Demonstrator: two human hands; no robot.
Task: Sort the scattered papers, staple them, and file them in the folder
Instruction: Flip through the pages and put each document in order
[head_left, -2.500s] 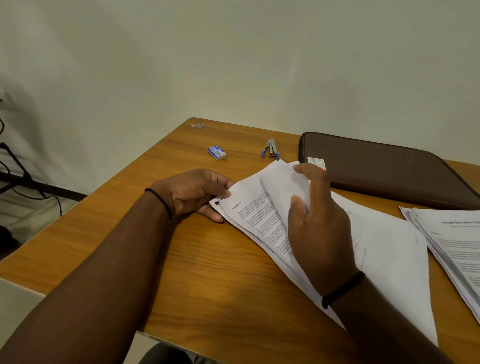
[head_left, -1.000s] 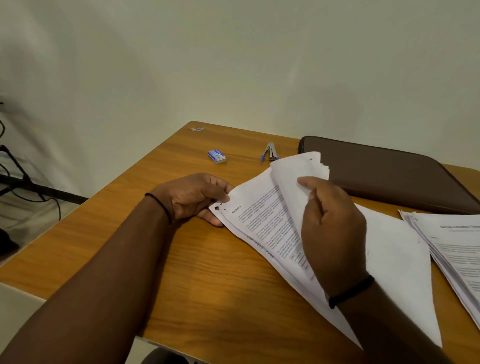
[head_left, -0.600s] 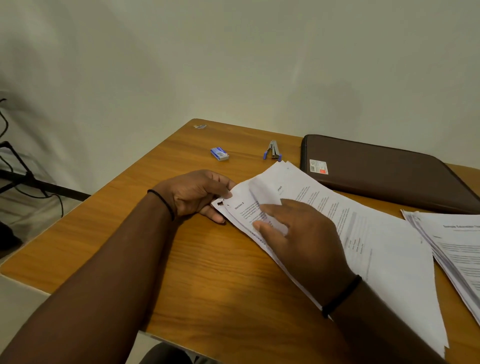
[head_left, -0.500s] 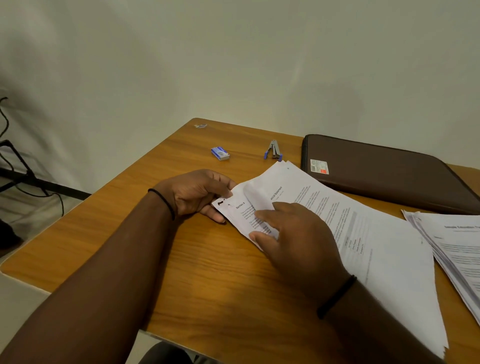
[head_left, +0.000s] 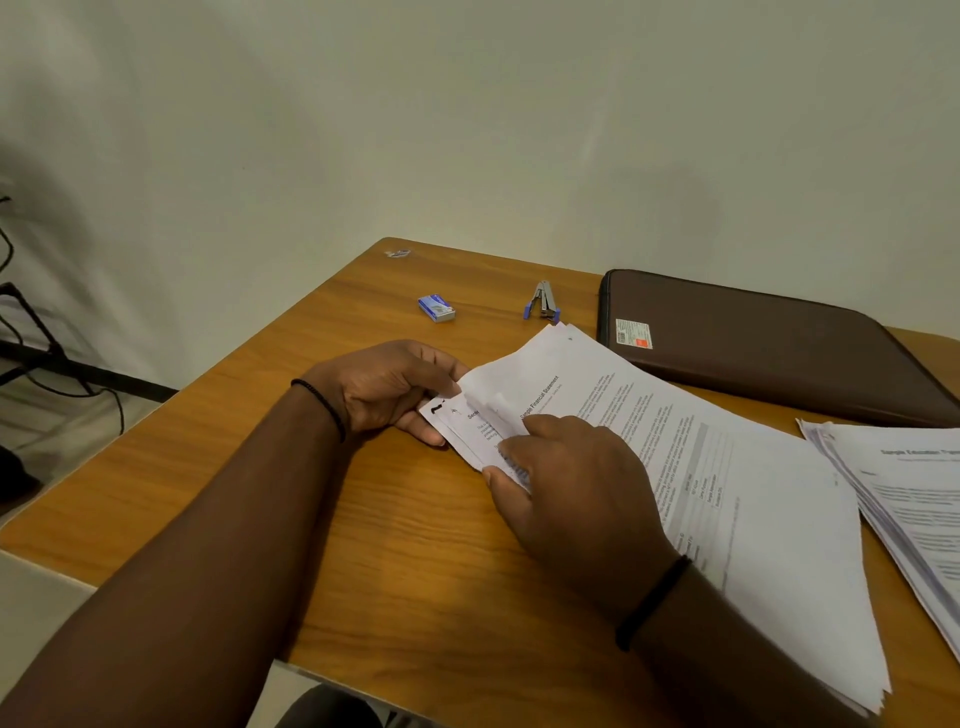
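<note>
Left hand (head_left: 387, 387) pinches the near-left corner of the paper stack (head_left: 691, 462), thumb on top, fingers under; right hand (head_left: 566, 483) curls round the stack's near edge just beside it, thumb tucked under the sheets. Stack lies diagonally mid-table (head_left: 395, 530), 2nd pile of papers (head_left: 914, 499) at the right edge. Brown folder (head_left: 769, 343) shut along the far edge, stapler (head_left: 543, 301) and staple box (head_left: 436, 307) left of it
</note>
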